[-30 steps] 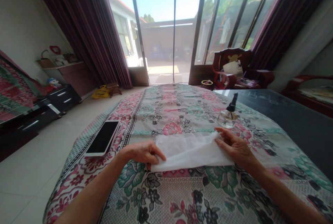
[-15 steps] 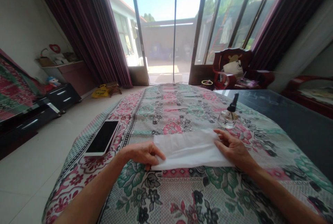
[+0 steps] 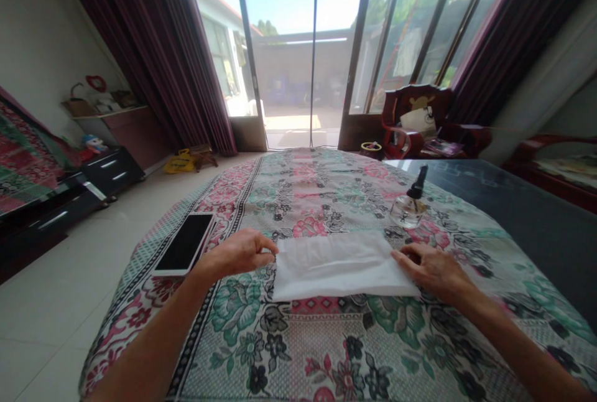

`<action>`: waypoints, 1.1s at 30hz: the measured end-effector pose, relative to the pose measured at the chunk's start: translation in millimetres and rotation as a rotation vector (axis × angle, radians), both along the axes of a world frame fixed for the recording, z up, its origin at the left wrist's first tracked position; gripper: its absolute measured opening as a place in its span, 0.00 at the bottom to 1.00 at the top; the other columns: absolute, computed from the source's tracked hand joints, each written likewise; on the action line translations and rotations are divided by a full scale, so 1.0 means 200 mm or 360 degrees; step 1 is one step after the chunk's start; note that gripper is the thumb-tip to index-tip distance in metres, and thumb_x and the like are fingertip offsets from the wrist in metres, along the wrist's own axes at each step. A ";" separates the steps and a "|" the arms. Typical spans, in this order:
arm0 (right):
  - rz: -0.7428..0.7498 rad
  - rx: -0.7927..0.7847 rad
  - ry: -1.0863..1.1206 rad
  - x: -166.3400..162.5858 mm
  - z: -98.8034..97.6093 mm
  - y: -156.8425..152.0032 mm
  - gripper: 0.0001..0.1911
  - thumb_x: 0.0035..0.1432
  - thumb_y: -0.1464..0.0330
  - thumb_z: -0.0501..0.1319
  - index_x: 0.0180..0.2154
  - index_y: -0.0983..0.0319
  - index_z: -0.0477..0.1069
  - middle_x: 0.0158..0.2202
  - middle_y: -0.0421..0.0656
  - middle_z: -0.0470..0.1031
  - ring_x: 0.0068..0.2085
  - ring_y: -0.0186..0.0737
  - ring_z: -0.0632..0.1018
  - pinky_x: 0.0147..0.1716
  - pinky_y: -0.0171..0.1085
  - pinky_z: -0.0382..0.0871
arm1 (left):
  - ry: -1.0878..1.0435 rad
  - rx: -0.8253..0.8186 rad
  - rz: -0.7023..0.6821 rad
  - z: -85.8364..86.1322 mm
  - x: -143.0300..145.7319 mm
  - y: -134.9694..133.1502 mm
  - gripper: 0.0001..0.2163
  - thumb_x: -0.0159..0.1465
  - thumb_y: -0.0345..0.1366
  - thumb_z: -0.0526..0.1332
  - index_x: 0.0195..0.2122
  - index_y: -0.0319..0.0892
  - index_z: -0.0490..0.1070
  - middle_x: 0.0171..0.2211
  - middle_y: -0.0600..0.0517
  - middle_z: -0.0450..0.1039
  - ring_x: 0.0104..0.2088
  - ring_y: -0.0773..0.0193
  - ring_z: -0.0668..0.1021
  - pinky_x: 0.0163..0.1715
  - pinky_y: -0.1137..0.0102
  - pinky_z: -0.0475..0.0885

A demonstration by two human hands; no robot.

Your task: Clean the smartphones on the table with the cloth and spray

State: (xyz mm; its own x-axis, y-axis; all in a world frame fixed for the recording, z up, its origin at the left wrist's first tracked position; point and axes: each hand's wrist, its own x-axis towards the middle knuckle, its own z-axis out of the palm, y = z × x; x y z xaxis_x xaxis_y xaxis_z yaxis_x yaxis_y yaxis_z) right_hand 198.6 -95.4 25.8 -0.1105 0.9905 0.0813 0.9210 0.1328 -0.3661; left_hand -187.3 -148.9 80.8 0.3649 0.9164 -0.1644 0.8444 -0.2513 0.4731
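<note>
A thin white cloth, folded into a long strip, lies flat on the patterned tablecloth in front of me. At its left edge, near the far corner, my left hand has thumb and forefinger closed on the border. My right hand pinches the right edge with its thumb and fingertips; part of that grip is hidden. Just beyond the right hand stands a clear glass bottle with a black pump or dropper top. Left of my left hand lies a white-framed tablet or phone with a dark screen.
A floral tablecloth covers the rounded table. A dark tabletop adjoins it at right. Behind stand a red wooden chair and glass doors. A black drawer cabinet and a yellow bag are at left.
My left hand has moved from the cloth's near left corner up and left to the far left corner. My right hand has slid slightly down and right along the right edge.
</note>
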 end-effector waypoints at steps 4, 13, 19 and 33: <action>0.0112 -0.0052 -0.0088 -0.03 0.00 -0.01 0.19 0.54 0.51 0.55 0.28 0.58 0.74 0.31 0.46 0.78 0.33 0.47 0.77 0.31 0.39 0.65 | -0.0187 0.0609 -0.0048 -0.09 0.24 -0.02 0.16 0.66 0.37 0.53 0.53 0.40 0.71 0.46 0.44 0.76 0.43 0.59 0.76 0.45 0.65 0.70; 0.0432 0.0498 0.0044 -0.17 -0.02 -0.13 0.24 0.60 0.60 0.53 0.55 0.62 0.65 0.56 0.53 0.67 0.56 0.53 0.69 0.54 0.50 0.63 | 0.0054 0.0345 -0.0543 -0.33 0.44 -0.08 0.30 0.65 0.51 0.54 0.64 0.45 0.51 0.68 0.41 0.44 0.66 0.40 0.51 0.60 0.44 0.50; 0.0976 0.0003 -0.0062 -0.29 -0.10 -0.24 0.31 0.61 0.56 0.53 0.63 0.57 0.56 0.66 0.47 0.53 0.66 0.55 0.54 0.62 0.58 0.50 | 0.0112 0.0339 -0.0426 -0.35 0.42 -0.09 0.35 0.65 0.55 0.49 0.67 0.40 0.45 0.68 0.40 0.40 0.67 0.44 0.47 0.62 0.47 0.46; 0.0123 0.0119 -0.0156 -0.07 -0.05 -0.03 0.15 0.53 0.56 0.57 0.28 0.61 0.72 0.31 0.47 0.74 0.32 0.45 0.75 0.32 0.39 0.65 | 0.0148 0.0430 -0.0514 -0.36 0.41 -0.08 0.33 0.64 0.56 0.51 0.65 0.43 0.50 0.68 0.42 0.43 0.66 0.41 0.51 0.61 0.46 0.48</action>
